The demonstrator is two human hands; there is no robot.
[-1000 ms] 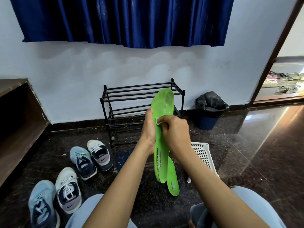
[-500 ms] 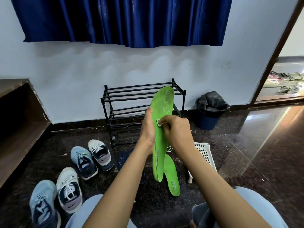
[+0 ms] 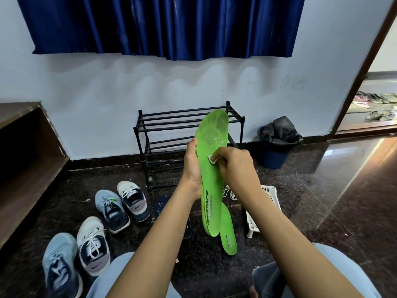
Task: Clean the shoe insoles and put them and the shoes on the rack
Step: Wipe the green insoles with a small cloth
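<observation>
Blue bin (image 3: 272, 159) with black liner (image 3: 279, 134), against white wall (image 3: 107, 93).
Navy curtain (image 3: 161, 24): above, left of bin.
White slatted basket (image 3: 273, 195): on dark floor (image 3: 322, 201), nearer than bin.
Wooden ledge (image 3: 25, 147): far left of bin.
Door frame (image 3: 365, 67): right of bin.

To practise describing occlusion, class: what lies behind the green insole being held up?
Behind the held insole: the black rack and, lower, a second insole on the floor. The covered parts of both cannot be seen.

White wall (image 3: 107, 82); blue curtain (image 3: 161, 24) at top; dark glossy floor (image 3: 322, 211); wooden shelf (image 3: 25, 147) left; brown doorframe (image 3: 366, 67) right.
</observation>
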